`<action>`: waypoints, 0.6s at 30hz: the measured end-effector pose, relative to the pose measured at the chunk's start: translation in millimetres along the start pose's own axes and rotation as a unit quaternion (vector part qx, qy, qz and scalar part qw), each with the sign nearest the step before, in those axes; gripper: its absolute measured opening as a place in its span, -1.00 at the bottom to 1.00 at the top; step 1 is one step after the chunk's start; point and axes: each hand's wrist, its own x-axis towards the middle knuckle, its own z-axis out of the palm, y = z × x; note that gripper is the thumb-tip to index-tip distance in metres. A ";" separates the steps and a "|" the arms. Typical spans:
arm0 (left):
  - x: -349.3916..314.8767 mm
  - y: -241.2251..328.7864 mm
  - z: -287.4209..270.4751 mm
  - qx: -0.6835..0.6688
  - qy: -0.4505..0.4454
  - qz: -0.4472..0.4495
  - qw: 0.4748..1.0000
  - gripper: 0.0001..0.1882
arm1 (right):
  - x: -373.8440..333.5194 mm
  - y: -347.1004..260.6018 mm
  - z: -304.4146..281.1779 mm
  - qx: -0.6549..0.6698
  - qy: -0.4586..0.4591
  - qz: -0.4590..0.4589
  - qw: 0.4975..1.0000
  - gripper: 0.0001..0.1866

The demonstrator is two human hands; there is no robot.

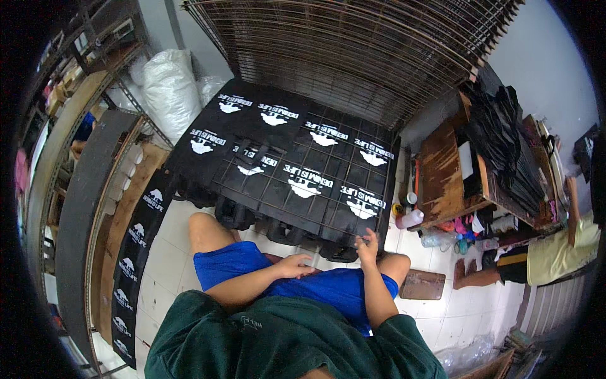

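Observation:
I sit in blue shorts (328, 287) and a green shirt, facing a wire drying rack (297, 183) covered with black fabric pieces (278, 145) that carry white prints. My left hand (297, 266) rests flat on my thigh and holds nothing. My right hand (367, 245) is raised at the rack's near right corner. Its fingers are apart and close to the edge of the black fabric; I cannot tell whether they touch it.
More wire racks (353, 50) are tilted up behind. White sacks (167, 88) stand at back left. A long board with printed black pieces (136, 252) runs along the left. At right are a wooden table (442, 170), stacked black fabric (505, 145), bottles (410, 218) and another person (555, 252).

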 end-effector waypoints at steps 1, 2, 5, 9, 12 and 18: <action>-4.0 5.0 0.8 0.035 0.006 0.004 0.999 -0.40 | 0.6 -0.7 -1.1 0.003 -0.003 0.015 1.000 -0.44; -7.9 10.0 1.4 0.071 0.010 0.007 0.997 -0.39 | 1.9 -0.6 -0.7 0.008 -0.005 0.031 0.999 -0.44; -9.2 8.9 0.5 0.089 0.017 0.015 0.996 -0.38 | 2.4 -5.9 3.5 0.003 -0.015 0.032 0.999 -0.45; -8.4 2.7 -0.5 0.058 0.025 0.007 0.998 -0.36 | -5.1 -19.3 7.2 0.030 -0.011 0.034 0.999 -0.48; -3.9 4.1 -1.3 0.100 0.019 0.016 0.995 -0.36 | -2.3 -13.8 2.5 0.033 0.003 0.010 0.999 -0.48; 4.7 -2.1 -3.4 0.091 0.006 -0.003 0.996 -0.38 | -2.1 -58.8 -22.2 0.113 0.034 -0.081 0.990 -0.51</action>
